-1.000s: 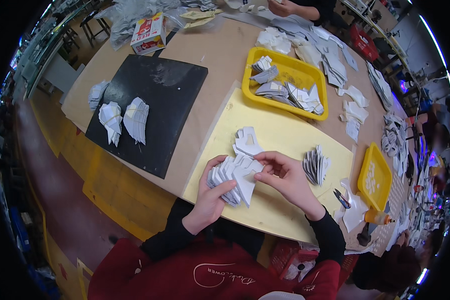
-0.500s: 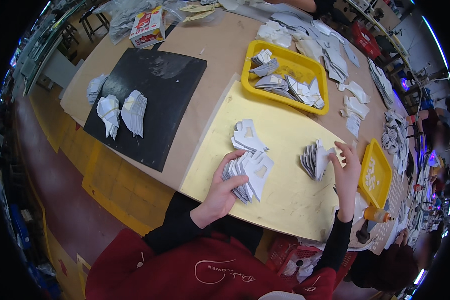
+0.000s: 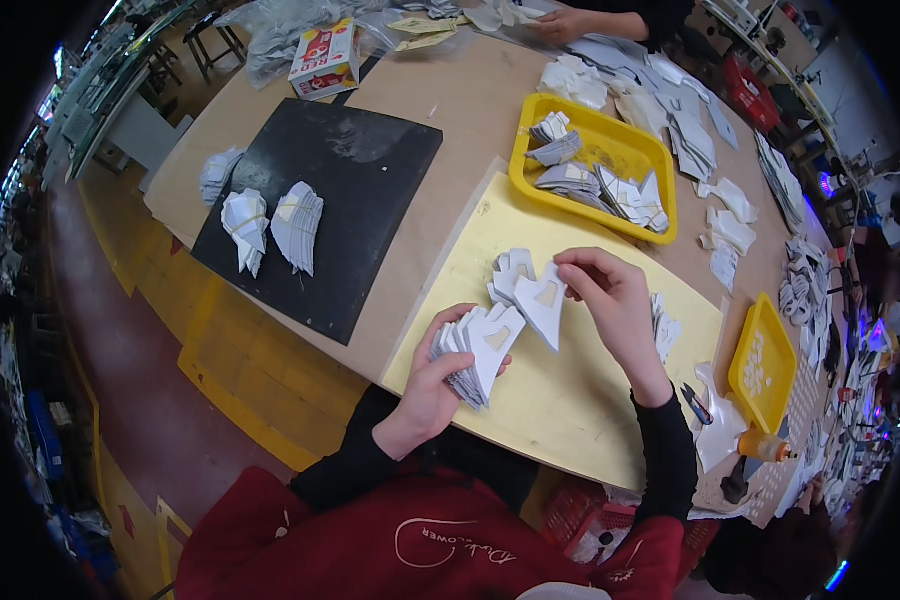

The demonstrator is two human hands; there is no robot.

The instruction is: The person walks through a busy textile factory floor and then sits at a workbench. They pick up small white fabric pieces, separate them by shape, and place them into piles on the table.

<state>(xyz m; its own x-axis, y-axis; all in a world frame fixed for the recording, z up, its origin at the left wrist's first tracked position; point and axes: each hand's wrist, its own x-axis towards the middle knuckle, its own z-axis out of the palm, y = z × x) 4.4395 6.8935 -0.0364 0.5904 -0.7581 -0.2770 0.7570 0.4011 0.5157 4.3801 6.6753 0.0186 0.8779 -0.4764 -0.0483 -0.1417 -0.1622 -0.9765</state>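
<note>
My left hand grips a fanned stack of white cut paper pieces over the near edge of a yellow sheet. My right hand pinches a single white piece with a cut-out just right of that stack. A small pile of the same pieces lies on the yellow sheet behind the held piece. Another pile sits partly hidden behind my right wrist.
A black mat at left carries two bundles of white pieces. A yellow tray with more pieces stands behind; a smaller yellow tray is at right. Another person's hand works at the far edge. A red box stands far left.
My right hand has come back from the pile at the right with one white piece and now holds it beside the stack in my left hand.
</note>
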